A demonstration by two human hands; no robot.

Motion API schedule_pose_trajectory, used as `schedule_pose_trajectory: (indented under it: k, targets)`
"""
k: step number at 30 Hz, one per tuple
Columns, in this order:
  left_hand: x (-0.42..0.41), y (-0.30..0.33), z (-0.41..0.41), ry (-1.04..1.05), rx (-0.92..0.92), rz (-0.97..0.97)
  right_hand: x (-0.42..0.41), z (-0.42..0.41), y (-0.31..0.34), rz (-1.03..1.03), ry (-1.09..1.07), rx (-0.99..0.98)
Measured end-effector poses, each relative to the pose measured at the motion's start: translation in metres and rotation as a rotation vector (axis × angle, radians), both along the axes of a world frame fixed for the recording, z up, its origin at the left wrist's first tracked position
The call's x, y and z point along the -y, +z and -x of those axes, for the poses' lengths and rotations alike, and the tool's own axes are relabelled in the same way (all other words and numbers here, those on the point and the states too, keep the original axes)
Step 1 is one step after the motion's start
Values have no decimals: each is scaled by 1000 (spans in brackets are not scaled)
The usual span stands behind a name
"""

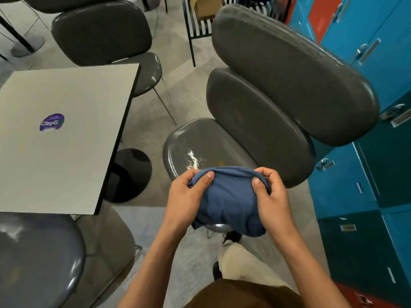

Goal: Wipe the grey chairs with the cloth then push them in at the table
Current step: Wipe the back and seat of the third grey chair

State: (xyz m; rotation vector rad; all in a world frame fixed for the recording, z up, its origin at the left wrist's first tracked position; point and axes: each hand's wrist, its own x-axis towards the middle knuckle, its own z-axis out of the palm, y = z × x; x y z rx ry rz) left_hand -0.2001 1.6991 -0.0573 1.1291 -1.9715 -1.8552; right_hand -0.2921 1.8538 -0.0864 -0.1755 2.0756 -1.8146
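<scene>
A blue cloth [229, 203] is stretched between both hands above the front edge of a grey chair's seat [200, 147]. My left hand [186, 196] grips its left end, thumb on top. My right hand [271, 194] grips the right end the same way. That grey chair stands pulled out from the table, and its backrest [255, 125] faces me from the right. A second grey backrest [293, 72] rises just behind it. Another grey chair [102, 32] sits at the table's far side, and one more seat [40, 258] lies at the near left.
The white square table [62, 138] with a purple sticker [52, 122] stands to the left on a black round base [131, 174]. Blue and teal lockers [367, 174] line the right side. A black striped chair frame [200, 25] stands at the back. My trouser leg shows below.
</scene>
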Motion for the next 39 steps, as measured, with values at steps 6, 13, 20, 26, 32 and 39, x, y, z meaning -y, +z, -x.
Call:
schedule_pose_trajectory:
  k: [6,13,20,26,32,39]
  targets:
    - [41,5,41,-59,13,31,37,32,1,51,-11,45]
    - [75,6,75,-55,-65,71,75,70,11,42,-18,20]
    - [117,-1,106,-174,-125,108,108,70,2,16,-193,48]
    - [168,-5,127,-360,-133,87,155,55,-2,-19,-424,68]
    - [198,-15,146,-512,-137,113,184,47,-2,-16,-617,54]
    - [183,-23,159,-609,-153,160,172,45,-15,-71,-747,71]
